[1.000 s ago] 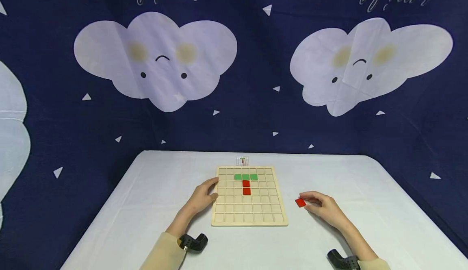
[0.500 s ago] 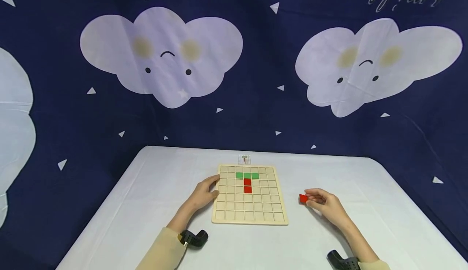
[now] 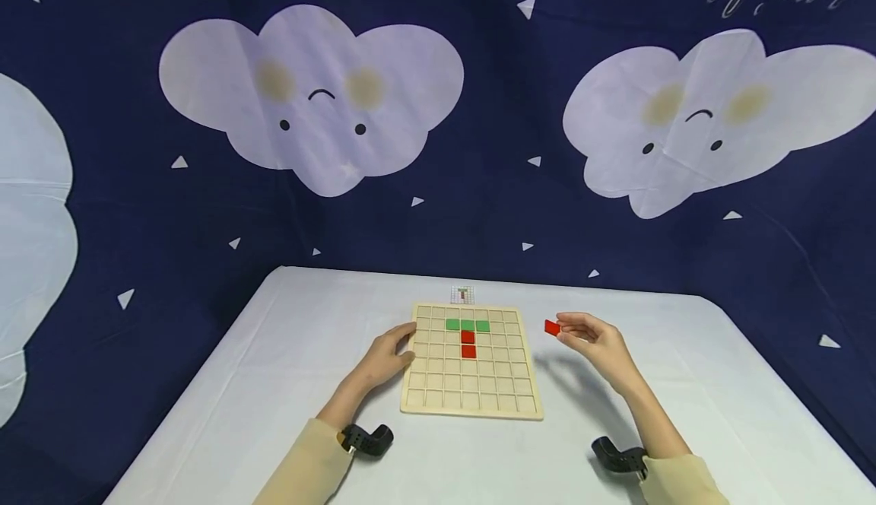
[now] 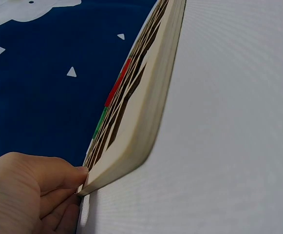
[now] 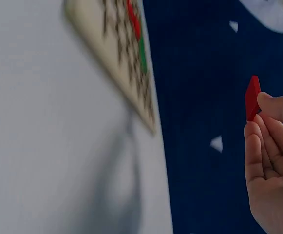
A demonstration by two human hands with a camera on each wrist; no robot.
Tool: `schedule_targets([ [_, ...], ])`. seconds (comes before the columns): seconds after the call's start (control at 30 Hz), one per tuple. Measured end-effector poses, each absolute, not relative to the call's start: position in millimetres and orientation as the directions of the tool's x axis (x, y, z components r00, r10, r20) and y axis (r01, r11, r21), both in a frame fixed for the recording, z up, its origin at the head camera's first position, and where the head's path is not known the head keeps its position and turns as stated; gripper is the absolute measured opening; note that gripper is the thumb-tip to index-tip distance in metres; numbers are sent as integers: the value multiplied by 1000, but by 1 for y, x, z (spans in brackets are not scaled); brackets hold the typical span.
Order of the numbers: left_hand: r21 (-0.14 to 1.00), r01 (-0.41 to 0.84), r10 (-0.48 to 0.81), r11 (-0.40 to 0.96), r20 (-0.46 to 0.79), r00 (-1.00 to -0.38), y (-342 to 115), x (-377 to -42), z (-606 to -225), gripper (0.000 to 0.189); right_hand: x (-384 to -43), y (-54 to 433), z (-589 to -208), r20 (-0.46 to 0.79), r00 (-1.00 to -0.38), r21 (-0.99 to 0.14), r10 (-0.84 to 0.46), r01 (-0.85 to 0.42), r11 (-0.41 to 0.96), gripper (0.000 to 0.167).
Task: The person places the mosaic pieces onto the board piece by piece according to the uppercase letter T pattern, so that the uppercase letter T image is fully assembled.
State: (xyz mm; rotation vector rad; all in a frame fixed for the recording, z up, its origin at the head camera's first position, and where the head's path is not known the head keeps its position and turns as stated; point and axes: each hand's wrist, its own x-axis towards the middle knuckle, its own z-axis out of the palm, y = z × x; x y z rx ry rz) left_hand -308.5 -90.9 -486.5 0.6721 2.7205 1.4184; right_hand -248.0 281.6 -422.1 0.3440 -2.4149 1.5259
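Observation:
A square wooden grid board (image 3: pixel 472 395) lies on the white table with green tiles (image 3: pixel 468 325) in a row and two red tiles (image 3: pixel 468 351) below their middle. My left hand (image 3: pixel 382 357) rests against its left edge, thumb and index fingertips touching the rim apart from each other. In the left wrist view, the thumb of my left hand (image 4: pixel 39 187) meets the board's rim (image 4: pixel 148 122). Right of the board, my right hand (image 3: pixel 598 345) is raised above the table and pinches a loose red square tile (image 3: pixel 552 328) between thumb and fingertips. The right wrist view shows this red tile (image 5: pixel 253 99) tilted on edge.
A small printed card (image 3: pixel 462 294) with a T-shaped pattern lies just behind the board. Beyond the white table (image 3: pixel 328 300) hangs a dark blue cloth (image 3: pixel 479 223) with clouds and triangles. A black camera mount is on each wrist.
My right hand, pinching the red tile, lifts from beside the board and moves away from me, toward the far side. My left hand stays at the board's edge. The head view shifts slightly.

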Motion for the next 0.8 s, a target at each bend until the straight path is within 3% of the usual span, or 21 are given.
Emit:
schedule_targets([
  [0.53,777,359,367,517,177,-913,-90,-307,-481,55,-264,199,-417,312,-938,-881,-151,-345,324,37],
  [0.8,780,365,376,508,180,-909,-91,-307,-481,54,-251,171,-415,293,-936,-878,-195,-344,332,33],
])
